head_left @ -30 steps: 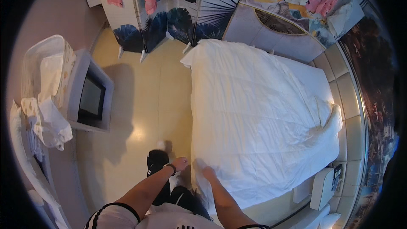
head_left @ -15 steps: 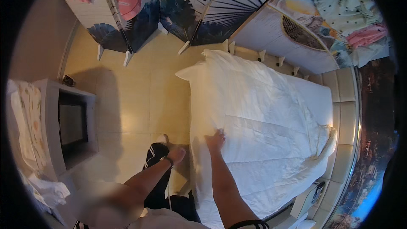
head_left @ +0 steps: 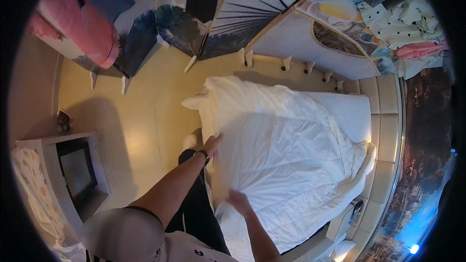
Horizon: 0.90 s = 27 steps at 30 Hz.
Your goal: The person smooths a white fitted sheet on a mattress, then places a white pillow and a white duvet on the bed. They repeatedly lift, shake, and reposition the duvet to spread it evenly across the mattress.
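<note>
Head view shows us the white duvet (head_left: 286,150) spread over the bed (head_left: 383,131), its long axis running from the near lower edge up toward the folding screen (head_left: 204,34), one corner pointing out over the yellow floor (head_left: 141,111). Our left hand (head_left: 212,144) lies flat and open on the duvet's left edge, arm stretched forward. Our right hand (head_left: 238,201) presses on the near edge; we cannot tell its grip. Half a second ago the right hand reached farther up the duvet.
</note>
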Each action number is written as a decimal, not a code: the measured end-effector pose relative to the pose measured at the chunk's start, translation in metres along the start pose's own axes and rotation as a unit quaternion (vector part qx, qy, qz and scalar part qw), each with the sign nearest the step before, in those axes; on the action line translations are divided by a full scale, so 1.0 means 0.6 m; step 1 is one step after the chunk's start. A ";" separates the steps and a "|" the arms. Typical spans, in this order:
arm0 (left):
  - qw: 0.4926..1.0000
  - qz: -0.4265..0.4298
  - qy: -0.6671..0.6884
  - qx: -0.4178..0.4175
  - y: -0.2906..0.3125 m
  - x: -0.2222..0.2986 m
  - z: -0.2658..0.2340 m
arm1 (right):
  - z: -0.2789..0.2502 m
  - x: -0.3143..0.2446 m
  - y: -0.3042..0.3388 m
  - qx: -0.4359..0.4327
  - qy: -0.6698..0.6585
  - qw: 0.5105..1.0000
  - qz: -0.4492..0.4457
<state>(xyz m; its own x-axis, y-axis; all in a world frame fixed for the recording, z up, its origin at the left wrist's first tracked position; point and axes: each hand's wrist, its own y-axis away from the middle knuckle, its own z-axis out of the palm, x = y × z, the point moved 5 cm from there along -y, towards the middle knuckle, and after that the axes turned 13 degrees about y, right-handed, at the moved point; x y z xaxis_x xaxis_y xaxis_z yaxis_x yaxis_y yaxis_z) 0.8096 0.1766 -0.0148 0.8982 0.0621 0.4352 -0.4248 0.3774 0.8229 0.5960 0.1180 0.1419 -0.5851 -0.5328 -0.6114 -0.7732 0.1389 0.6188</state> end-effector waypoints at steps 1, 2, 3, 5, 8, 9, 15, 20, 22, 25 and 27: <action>0.998 -0.017 0.067 0.008 -0.002 0.023 0.029 | 0.015 0.027 0.019 -0.039 -0.049 0.997 0.040; 0.990 -0.032 0.136 0.022 -0.006 0.047 0.053 | 0.016 0.037 0.022 -0.076 0.018 0.997 0.026; 0.989 -0.027 0.145 0.000 -0.019 0.069 0.065 | 0.014 0.043 0.017 -0.113 0.086 0.990 0.009; 0.987 -0.013 0.158 -0.039 -0.048 0.111 0.059 | 0.006 0.087 -0.015 -0.102 -0.176 0.975 0.084; 0.983 0.017 0.142 -0.111 -0.059 0.189 0.072 | -0.061 0.147 -0.147 0.110 -0.042 0.992 0.052; 0.987 0.020 0.093 -0.129 -0.041 0.212 0.077 | -0.090 0.178 -0.196 0.210 0.173 0.962 0.034; 0.928 0.001 -0.354 -0.119 -0.008 0.251 0.050 | -0.333 -0.019 -0.378 0.362 0.097 0.841 0.390; 0.967 -0.035 0.197 -0.159 -0.027 0.258 0.120 | -0.334 0.013 -0.520 0.147 0.020 0.900 0.410; 0.943 -0.110 0.288 -0.128 -0.052 0.272 0.151 | -0.299 0.064 -0.557 0.195 0.153 0.882 0.402; 0.939 -0.168 0.285 -0.090 -0.085 0.306 0.179 | -0.245 0.126 -0.550 0.408 0.090 0.836 0.356; 0.959 -0.167 0.224 -0.051 -0.135 0.312 0.141 | -0.257 0.112 -0.540 0.374 0.007 0.857 0.354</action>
<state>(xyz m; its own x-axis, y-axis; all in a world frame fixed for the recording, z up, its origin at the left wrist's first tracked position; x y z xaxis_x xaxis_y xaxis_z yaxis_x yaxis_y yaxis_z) 1.0024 0.0793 0.0307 0.9501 0.3047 -0.0663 -0.1124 0.5330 0.8386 0.8451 -0.0913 -0.0236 -0.9734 -0.1040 -0.2039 -0.1701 0.9248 0.3404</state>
